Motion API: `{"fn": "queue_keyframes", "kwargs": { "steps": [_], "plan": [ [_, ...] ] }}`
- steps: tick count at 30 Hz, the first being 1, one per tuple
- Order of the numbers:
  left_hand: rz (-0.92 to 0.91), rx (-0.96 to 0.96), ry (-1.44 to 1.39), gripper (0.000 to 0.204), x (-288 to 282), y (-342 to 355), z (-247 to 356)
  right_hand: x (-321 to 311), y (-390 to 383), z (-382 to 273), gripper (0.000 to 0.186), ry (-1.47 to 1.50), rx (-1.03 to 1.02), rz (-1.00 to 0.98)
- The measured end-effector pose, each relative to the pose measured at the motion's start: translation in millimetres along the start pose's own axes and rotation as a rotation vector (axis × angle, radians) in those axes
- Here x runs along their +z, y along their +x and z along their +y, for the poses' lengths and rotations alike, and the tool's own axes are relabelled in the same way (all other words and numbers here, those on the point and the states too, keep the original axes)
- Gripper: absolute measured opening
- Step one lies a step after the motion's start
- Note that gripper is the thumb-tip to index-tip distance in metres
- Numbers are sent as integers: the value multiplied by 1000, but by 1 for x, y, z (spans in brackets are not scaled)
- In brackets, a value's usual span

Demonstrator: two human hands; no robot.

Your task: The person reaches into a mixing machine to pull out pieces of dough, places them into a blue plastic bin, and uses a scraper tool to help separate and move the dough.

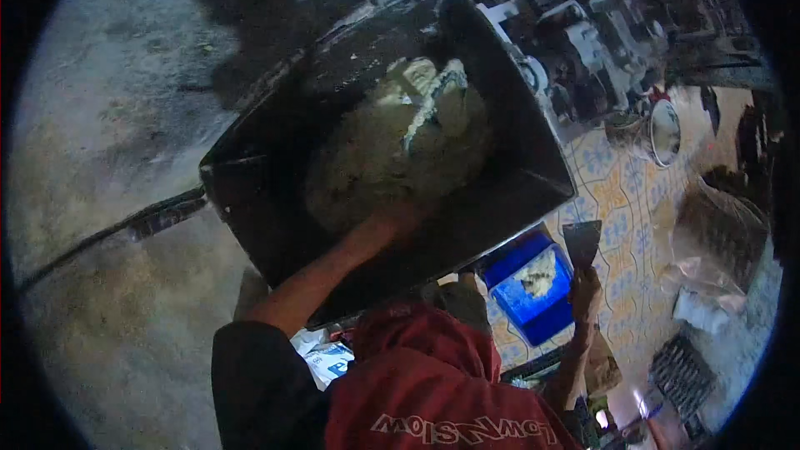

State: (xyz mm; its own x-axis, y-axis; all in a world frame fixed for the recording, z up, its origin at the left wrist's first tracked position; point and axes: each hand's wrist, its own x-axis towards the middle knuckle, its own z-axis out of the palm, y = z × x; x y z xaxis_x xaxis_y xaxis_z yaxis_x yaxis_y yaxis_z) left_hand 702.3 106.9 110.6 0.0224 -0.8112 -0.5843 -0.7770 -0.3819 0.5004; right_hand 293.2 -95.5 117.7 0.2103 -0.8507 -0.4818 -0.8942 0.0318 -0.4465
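Observation:
In front of me is a large dark rectangular trough with a mound of greyish, pasty-looking material inside. Pale lumps and a twisted, coated metal rod stand out at its upper part. My left arm reaches over the near wall, and my left hand lies at the mound's near edge; deep shadow hides its fingers. Outside the trough on the right, my right hand is closed round the handle of a flat-bladed scraper, blade upward. Just left of that hand, a blue tub contains a whitish lump.
Machinery adjoins the trough's far right side. Beyond the patterned floor stand a white bucket, a large plastic sack and a dark crate. A dark bar extends left from the trough.

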Motion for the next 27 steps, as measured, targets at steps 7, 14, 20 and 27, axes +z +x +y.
{"fn": "queue_keyframes", "kwargs": {
  "steps": [7, 14, 20, 27],
  "plan": [
    [729, 259, 614, 46, 51, 143, 18, 8, -24, 23, 22, -142, 73, 54],
    [389, 89, 207, 46, 43, 182, 13, 17, -70, 13, 20, 7, 167, 27],
    [312, 53, 76, 45, 32, 176, 6, 16, -83, -29, 24, 138, 247, 15],
    [214, 2, -122, 44, 22, 103, 11, -44, -72, -141, 31, 333, -4, 19]
  ]
}}
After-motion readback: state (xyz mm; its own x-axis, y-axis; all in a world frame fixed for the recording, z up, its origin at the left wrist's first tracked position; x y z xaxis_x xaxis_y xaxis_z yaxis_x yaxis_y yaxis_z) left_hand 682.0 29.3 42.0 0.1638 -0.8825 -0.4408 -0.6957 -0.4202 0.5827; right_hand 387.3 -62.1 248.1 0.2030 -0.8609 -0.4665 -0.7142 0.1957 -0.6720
